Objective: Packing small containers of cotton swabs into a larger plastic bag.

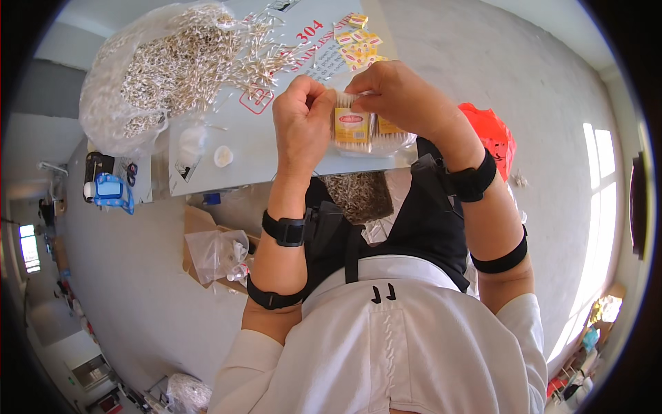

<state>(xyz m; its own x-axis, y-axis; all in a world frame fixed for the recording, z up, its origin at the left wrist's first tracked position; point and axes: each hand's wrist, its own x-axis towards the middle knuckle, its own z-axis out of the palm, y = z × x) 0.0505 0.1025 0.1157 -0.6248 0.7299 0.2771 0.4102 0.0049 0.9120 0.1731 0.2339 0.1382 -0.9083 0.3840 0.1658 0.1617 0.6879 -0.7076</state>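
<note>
Just above the table's near edge, a clear pack of cotton swabs (pixel 352 127) with a yellow label stands between my hands. My left hand (pixel 301 124) is closed, its thumb and forefinger pinching the pack's upper left corner. Closed too, my right hand (pixel 400 96) has its thumb and fingers at the upper edge, over the swab tips. Behind it shows a second yellow-labelled bundle (pixel 390 128), partly covered by that hand and resting in clear plastic (pixel 394 146). My fingers hide part of the upper edge.
A big clear bag of loose cotton swabs (pixel 165 76) spills across the table's (pixel 234 155) far left. Yellow labels (pixel 358 48) lie scattered beyond my hands. A small white round item (pixel 223 156) sits near the left edge; a red bag (pixel 491 134) hangs at right. Below stands a swab-filled bin (pixel 358 195).
</note>
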